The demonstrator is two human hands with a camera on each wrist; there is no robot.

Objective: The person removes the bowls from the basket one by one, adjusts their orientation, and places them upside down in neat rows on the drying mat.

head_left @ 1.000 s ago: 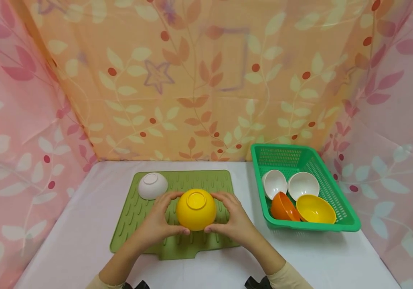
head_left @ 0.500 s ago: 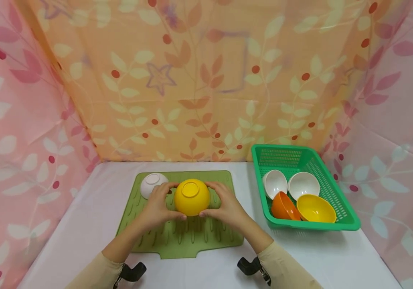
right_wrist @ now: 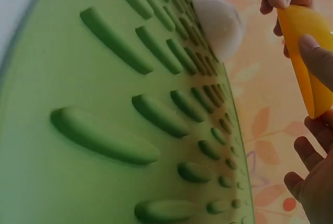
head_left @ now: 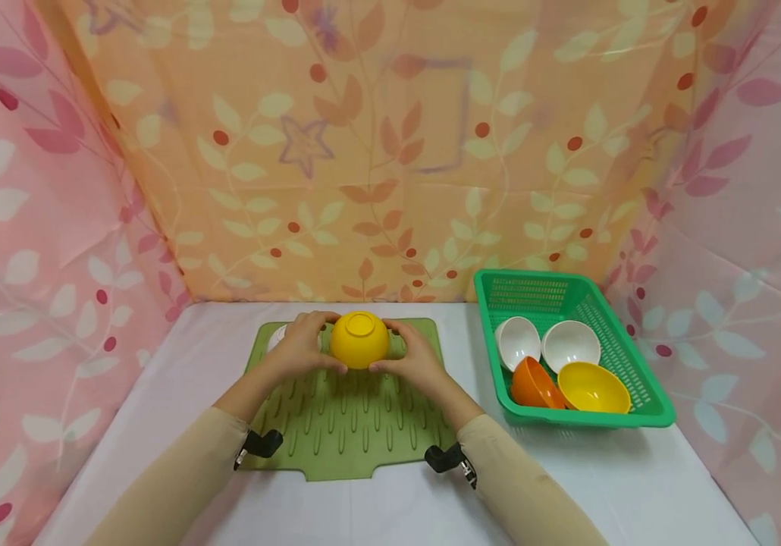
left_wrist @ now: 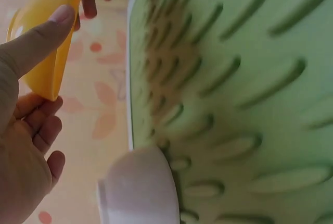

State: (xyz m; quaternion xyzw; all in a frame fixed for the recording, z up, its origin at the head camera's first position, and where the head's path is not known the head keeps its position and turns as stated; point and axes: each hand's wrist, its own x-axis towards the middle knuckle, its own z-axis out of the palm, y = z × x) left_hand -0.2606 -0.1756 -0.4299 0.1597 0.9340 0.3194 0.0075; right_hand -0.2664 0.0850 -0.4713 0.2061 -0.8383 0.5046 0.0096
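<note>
A yellow bowl (head_left: 359, 343) is held upside down, its foot ring facing up, above the green ridged drying mat (head_left: 339, 428). My left hand (head_left: 300, 347) grips it from the left and my right hand (head_left: 418, 360) from the right, thumbs on the near side. Both wrist views show a gap between the bowl's rim and the mat. A white bowl (left_wrist: 140, 187) rests upside down at the mat's back left. In the head view my left hand covers most of that white bowl (head_left: 277, 336).
To the right stands a green perforated basket (head_left: 598, 419). Inside it lie two white bowls, an orange bowl (head_left: 534, 384) and another yellow bowl (head_left: 594, 387). A white cloth (head_left: 186, 364) covers the table, and patterned curtains (head_left: 370, 152) hang behind and at both sides.
Both hands have carried the yellow bowl away from me, toward the back of the mat and slightly left. The left hand now hides more of the white bowl.
</note>
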